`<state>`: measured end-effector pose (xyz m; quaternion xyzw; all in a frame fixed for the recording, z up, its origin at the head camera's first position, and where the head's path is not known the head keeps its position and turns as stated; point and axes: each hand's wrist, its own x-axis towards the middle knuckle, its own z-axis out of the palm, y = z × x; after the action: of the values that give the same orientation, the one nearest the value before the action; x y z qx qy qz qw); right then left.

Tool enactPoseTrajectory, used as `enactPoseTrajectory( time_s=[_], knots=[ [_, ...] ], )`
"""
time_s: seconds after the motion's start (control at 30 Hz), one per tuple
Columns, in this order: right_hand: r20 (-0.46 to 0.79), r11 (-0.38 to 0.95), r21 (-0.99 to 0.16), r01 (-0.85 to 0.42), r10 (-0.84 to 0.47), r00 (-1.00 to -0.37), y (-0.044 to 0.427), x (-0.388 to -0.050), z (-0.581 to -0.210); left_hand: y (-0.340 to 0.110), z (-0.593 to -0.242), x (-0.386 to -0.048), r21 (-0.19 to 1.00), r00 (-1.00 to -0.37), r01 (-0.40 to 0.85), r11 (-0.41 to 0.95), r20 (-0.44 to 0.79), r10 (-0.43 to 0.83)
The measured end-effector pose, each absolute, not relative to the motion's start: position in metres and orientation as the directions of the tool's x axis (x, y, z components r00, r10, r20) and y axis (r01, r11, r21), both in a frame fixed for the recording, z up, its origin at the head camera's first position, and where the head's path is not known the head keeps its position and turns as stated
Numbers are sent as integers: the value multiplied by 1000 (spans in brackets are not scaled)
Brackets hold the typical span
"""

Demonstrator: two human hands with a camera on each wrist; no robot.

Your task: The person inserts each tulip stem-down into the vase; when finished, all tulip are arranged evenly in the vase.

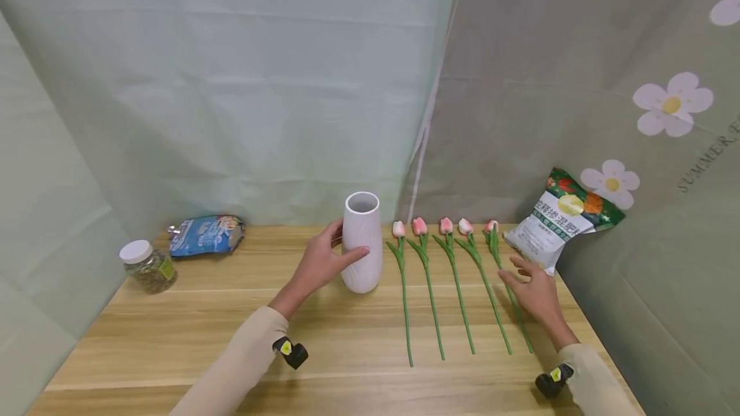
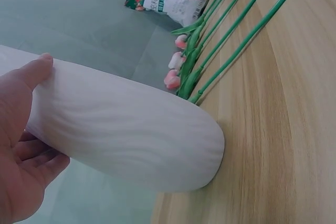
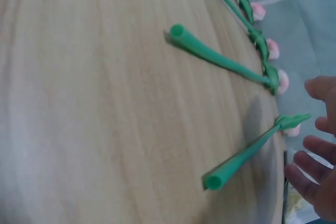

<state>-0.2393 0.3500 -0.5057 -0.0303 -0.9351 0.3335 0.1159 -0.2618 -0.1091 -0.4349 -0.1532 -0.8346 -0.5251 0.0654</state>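
Observation:
A white ribbed vase (image 1: pixel 362 255) stands upright on the wooden table. My left hand (image 1: pixel 325 257) holds its left side, the thumb across the front and the other fingers behind it; the left wrist view shows the same grip of my left hand (image 2: pixel 23 135) on the vase (image 2: pixel 126 124). Several pink-and-white artificial tulips lie in a row right of the vase. Over the stem of the rightmost tulip (image 1: pixel 494 246) hovers my right hand (image 1: pixel 534 294), its fingers spread and loosely bent. In the right wrist view, my right hand (image 3: pixel 320 156) holds nothing, apart from that tulip's stem (image 3: pixel 244 156).
At the back right, a green-and-white fertilizer bag (image 1: pixel 557 220) leans against the curtain. A blue packet (image 1: pixel 208 236) and a white-lidded jar (image 1: pixel 150 268) sit at the left end. A curtain (image 1: pixel 260 114) closes off the table's back edge.

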Motion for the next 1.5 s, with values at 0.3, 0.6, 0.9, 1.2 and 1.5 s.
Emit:
enactPoseTrajectory(
  time_s=[0.3, 0.6, 0.9, 1.2, 1.5],
  knots=[
    [178, 771, -637, 7, 156, -972, 356, -250, -519, -109, -434, -262, 856, -943, 327, 400, 270, 193],
    [152, 785, -619, 25, 151, -977, 356, -256, -523, -109, -433, -262, 850, -939, 339, 402, 280, 200],
    [171, 812, -583, 10, 135, -976, 356, -263, -529, -109, -432, -261, 846, -940, 338, 413, 280, 198],
    [204, 817, -577, -2, 142, -969, 355, -266, -531, -109, -430, -259, 847, -940, 336, 412, 278, 196],
    [178, 815, -577, 62, 200, -963, 354, -269, -528, -109, -432, -261, 846, -936, 347, 405, 286, 204]
  ],
)
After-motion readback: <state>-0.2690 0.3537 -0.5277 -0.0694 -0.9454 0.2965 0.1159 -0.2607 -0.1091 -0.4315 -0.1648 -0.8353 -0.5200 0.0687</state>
